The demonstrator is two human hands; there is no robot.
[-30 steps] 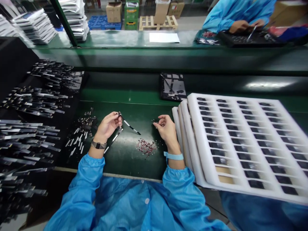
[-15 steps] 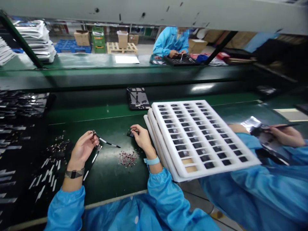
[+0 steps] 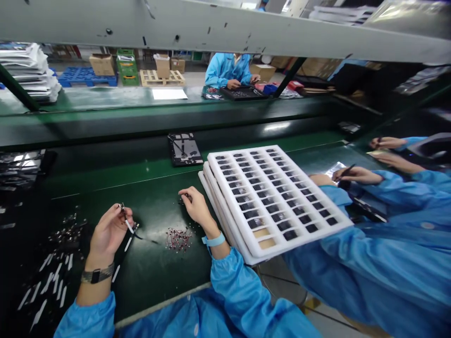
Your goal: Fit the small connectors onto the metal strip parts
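Overhead light, uneven. White foam tray (image 3: 278, 197) bright, near overexposed. Glare streak on dark conveyor belt (image 3: 278, 126). Left bench area dim, loose parts hard to resolve. Wide-angle distortion: shelf beam (image 3: 225, 33) bows, edges stretched. Blue sleeve (image 3: 387, 277) at right soft, slightly blurred.

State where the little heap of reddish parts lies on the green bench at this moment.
In the head view, the heap of reddish parts lies on the green bench between the left hand and right hand, left of the white foam trays.
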